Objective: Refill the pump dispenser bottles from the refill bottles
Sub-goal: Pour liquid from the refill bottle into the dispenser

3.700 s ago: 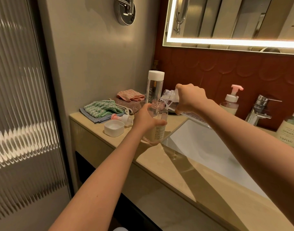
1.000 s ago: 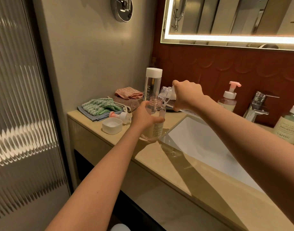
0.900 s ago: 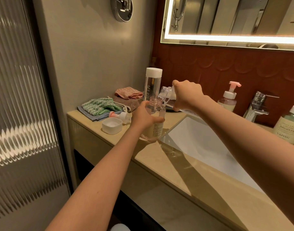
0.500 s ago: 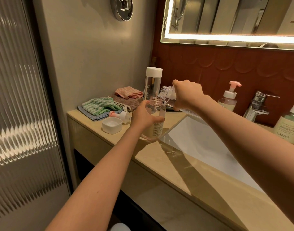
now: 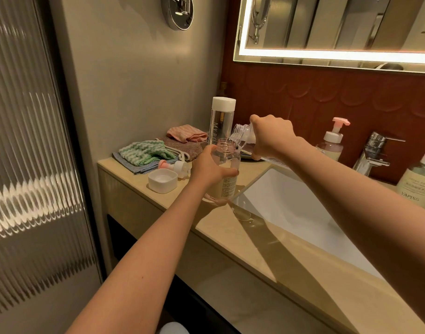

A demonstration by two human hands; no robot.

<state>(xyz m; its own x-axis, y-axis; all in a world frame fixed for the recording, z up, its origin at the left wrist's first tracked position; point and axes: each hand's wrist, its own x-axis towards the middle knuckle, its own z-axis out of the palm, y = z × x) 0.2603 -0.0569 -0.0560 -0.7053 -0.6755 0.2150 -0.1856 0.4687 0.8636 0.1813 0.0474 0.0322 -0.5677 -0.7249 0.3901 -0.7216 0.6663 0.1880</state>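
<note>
The left hand (image 5: 210,168) grips the open pump dispenser bottle (image 5: 227,185), fingers curled round its upper body and the thumb on the near side. The bottle stands upright on the beige surface (image 5: 291,259), at the left corner of the white sink (image 5: 291,213), partly filled with pale liquid.

The right hand (image 5: 271,138) holds the clear refill bottle (image 5: 238,132) tipped over sideways, fingers wrapped round its shoulder. Its threaded neck points down and left, just above the dispenser's open mouth. Whether liquid is running out cannot be told.

Left of the dispenser, a pink-and-white pump head (image 5: 177,166) lies on its side beside a square white cap (image 5: 162,180). Behind them are a green cloth (image 5: 144,153) and a pink cloth (image 5: 186,133), with a tall clear bottle (image 5: 222,121) capped in white standing behind the dispenser. Right of the sink, a second pump bottle (image 5: 332,143) with a pink pump stands near the faucet (image 5: 373,150), and a labelled bottle (image 5: 418,182) stands at the frame's edge.
</note>
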